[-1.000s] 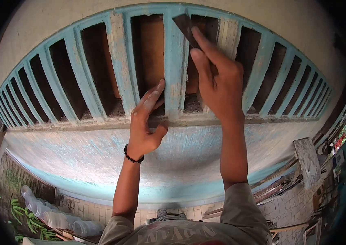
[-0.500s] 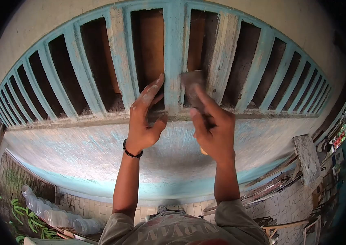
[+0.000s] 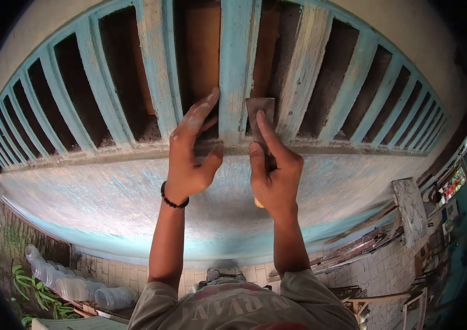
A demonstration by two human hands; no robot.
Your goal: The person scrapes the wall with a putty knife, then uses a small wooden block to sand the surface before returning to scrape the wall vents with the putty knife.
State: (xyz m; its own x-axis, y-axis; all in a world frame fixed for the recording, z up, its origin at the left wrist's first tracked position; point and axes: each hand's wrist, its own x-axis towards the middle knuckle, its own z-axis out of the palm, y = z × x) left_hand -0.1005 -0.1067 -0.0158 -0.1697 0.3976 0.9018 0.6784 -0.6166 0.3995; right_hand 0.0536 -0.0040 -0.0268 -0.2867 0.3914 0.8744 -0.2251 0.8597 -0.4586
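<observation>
My right hand grips a scraper with a flat dark metal blade, index finger laid along the blade. The blade rests low in a gap of the blue-painted slatted vent, just right of a central slat whose paint is worn. My left hand rests flat against the bottom of that same slat, fingers spread and dusted with pale paint, holding nothing. A black bead bracelet circles the left wrist.
Below the vent runs a curved wall with scraped blue paint. Far below lie a tiled floor, clear plastic bottles with green plants at left, and boards and planks at right.
My right hand brought the scraper down from the top of the gap to its bottom. The left hand stayed on the slat. The view shifted slightly upward.
</observation>
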